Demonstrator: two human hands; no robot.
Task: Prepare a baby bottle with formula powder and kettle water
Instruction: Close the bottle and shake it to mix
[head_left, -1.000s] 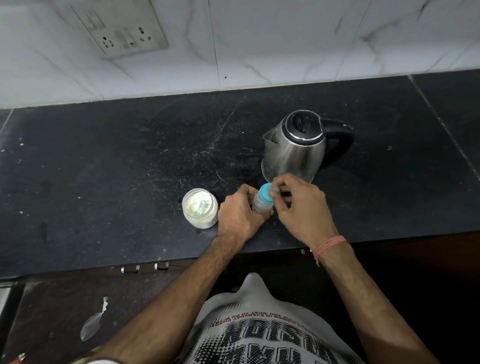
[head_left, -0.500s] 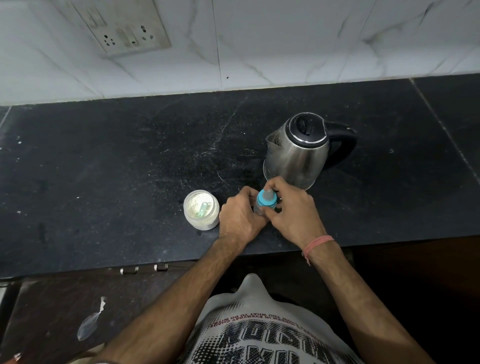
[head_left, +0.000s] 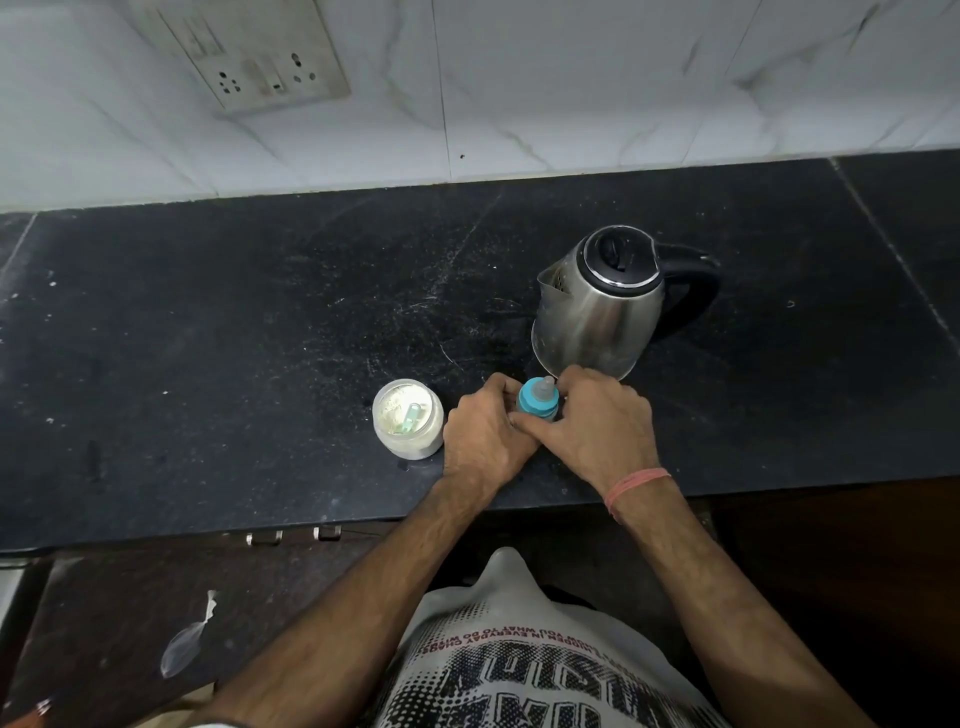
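Near the front edge of the black desk (head_left: 208, 322), both hands wrap around a baby bottle (head_left: 538, 401) standing upright. The left hand (head_left: 485, 434) grips its body from the left, and the right hand (head_left: 597, 423) closes on it from the right, fingers at the blue collar under the clear teat. Just behind stands the steel kettle (head_left: 597, 312), lid shut. Left of the hands sits an open jar of formula powder (head_left: 408, 423) with a scoop inside.

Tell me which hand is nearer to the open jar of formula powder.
Left. The left hand sits just right of the formula jar, almost touching it while gripping the baby bottle. The right hand is beyond the bottle, farther away.
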